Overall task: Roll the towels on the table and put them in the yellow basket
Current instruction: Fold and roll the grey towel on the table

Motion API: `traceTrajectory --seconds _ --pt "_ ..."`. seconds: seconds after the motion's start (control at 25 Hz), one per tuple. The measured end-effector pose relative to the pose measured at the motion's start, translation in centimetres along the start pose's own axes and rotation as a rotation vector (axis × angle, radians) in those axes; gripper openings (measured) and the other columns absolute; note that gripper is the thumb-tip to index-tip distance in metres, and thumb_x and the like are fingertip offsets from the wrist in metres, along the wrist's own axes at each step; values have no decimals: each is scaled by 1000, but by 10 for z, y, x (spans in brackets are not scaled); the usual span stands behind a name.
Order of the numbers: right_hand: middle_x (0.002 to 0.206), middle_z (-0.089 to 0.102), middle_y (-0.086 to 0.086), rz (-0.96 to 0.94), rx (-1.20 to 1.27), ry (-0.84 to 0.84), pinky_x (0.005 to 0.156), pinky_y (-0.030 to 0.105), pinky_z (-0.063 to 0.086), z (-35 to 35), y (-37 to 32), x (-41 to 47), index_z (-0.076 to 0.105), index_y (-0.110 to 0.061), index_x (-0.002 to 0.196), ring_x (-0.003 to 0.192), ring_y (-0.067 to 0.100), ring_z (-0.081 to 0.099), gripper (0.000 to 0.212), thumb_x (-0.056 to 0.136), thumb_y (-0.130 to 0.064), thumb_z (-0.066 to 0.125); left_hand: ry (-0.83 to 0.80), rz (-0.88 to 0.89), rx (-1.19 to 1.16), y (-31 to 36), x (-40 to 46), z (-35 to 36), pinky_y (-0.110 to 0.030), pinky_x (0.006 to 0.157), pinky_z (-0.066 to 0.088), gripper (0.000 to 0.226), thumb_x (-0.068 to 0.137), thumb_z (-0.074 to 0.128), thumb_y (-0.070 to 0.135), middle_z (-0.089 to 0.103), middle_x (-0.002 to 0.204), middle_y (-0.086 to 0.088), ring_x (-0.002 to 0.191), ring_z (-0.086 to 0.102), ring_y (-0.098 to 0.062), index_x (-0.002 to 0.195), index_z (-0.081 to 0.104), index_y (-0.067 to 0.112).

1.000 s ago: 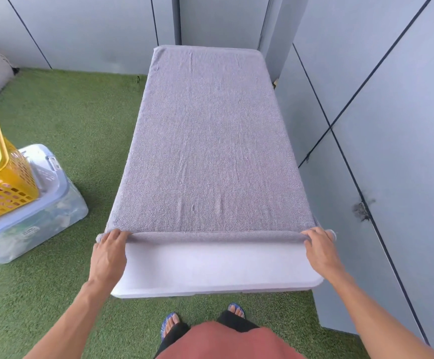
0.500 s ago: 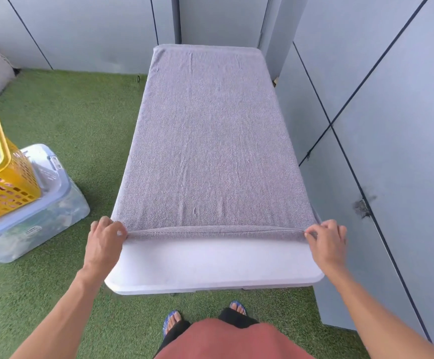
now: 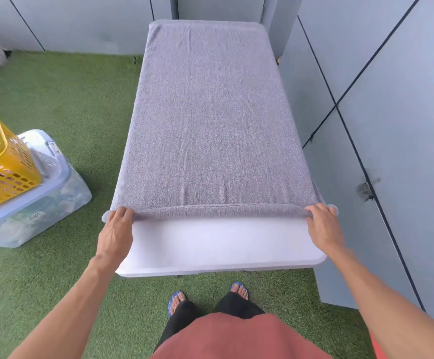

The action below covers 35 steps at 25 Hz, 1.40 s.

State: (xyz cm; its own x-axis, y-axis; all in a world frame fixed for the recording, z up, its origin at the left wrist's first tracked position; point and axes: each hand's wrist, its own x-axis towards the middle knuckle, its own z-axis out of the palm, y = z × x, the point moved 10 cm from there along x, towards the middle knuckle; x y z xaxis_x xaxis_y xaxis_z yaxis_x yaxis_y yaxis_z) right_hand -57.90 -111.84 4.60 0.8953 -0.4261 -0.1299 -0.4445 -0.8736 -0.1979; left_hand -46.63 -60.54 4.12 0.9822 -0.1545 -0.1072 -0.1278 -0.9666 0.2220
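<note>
Green turf (image 3: 62, 104) is covering the floor, with grey wall panels (image 3: 392, 99) standing behind and to the right. A white table (image 3: 218, 244) is sitting in the middle, its legs hidden beneath the top. A grey towel (image 3: 210, 117) is lying flat along it, covering everything but the near strip and drooping slightly over both long sides and the far end. Its near edge is turned over into a thin roll, with a few faint creases running up from it. At the left a clear bin (image 3: 42, 200) is resting on the turf and carrying the yellow basket (image 3: 5, 167), which is cut off by the frame; what is lying inside is too dim to make out. The left hand (image 3: 117, 229) is curling its fingers over the left end of the roll and gripping it. The right hand (image 3: 323, 224) is doing the same at the right end. The fingertips of both are tucked out of sight in the cloth.
</note>
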Motion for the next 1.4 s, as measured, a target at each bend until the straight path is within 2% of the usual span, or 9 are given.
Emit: traceTrajectory --seconds 0.2,0.32,0.48,0.64,0.88,1.04,1.2,1.28,1.4 --pt "116 64 7 -48 97 -196 96 37 39 9 16 -2 65 -12 113 107 28 53 25 91 -6 54 -173 25 -95 -24 1 10 -44 75 50 22 90 45 -4 58 98 -5 91 60 -32 102 60 7" --pt "105 62 15 123 387 -1 84 29 41 -10 23 8 64 -19 93 86 20 55 18 82 -4 66 -35 -101 -192 -19 7 -7 -42 74 47 20 90 51 0 57 103 -9 91 54 -30 106 59 9" --pt "108 52 10 74 8 271 93 42 40 -21 -5 -28 71 -16 96 101 33 43 14 82 -15 69 193 -17 86 6 -11 -22 -42 68 42 11 81 64 -1 55 96 -13 85 43 -29 89 66 6" --pt "118 49 16 -42 -62 142 100 46 39 2 -18 -31 58 -1 123 112 35 38 46 81 -13 70 111 28 73 16 -28 4 -44 79 49 44 71 67 -7 52 112 -14 97 49 -31 113 56 3" --pt "117 56 14 6 3 32 97 41 37 2 -17 9 57 -4 123 113 34 41 45 84 14 44 -61 -38 -53 12 21 9 -44 69 46 26 81 42 -17 55 92 -15 84 53 -34 92 58 0" --pt "118 62 10 -34 -14 3 98 40 37 0 -1 -20 57 -9 125 116 31 45 41 90 6 42 -131 15 -185 2 0 9 -36 70 49 31 90 44 -8 65 104 -8 85 61 -27 112 60 7" --pt "98 67 12 147 237 -39 96 41 41 -6 24 4 58 -16 115 102 32 61 36 81 -3 59 -252 -89 -411 -22 11 11 -38 77 51 18 90 57 4 64 99 1 91 62 -25 102 59 18" --pt "95 58 11 207 368 75 94 45 43 -19 23 6 60 -15 100 100 31 56 28 76 -2 67 -114 -81 -358 -17 22 -9 -37 77 46 15 84 66 4 61 95 -3 91 56 -25 87 64 18" --pt "100 52 9 176 98 236 87 45 42 -29 6 -18 69 -16 91 105 33 44 15 78 -7 71 140 22 5 13 5 -24 -39 66 46 11 76 72 -3 60 87 -11 80 48 -26 83 68 5"
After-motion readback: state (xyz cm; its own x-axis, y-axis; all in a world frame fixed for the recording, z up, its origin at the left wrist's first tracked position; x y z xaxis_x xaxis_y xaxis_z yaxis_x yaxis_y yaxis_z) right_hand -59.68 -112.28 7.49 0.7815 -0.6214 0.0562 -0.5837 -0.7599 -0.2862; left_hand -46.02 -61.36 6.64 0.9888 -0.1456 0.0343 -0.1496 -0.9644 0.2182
